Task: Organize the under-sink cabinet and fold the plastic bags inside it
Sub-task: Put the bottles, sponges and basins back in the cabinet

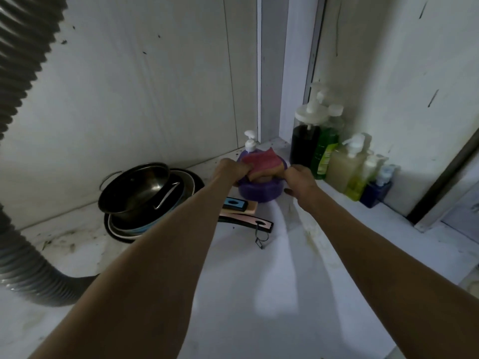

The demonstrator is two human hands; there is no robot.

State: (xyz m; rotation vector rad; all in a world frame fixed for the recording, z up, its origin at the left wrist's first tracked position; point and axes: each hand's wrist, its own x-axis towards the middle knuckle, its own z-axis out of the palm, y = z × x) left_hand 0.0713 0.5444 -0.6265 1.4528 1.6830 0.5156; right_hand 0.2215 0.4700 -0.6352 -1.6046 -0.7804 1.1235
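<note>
Our left hand and right hand each pinch an end of the pink sponge, apparently to seat it level in the purple dish.

Nothing readable; the label on the green bottle is blurred.

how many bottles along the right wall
5, back to front: dark pump bottle, green bottle, pale pump bottle, yellow-green bottle, blue bottle. More may hide behind them.

Pink-striped sponge, purple dispenser, green bottle
</note>
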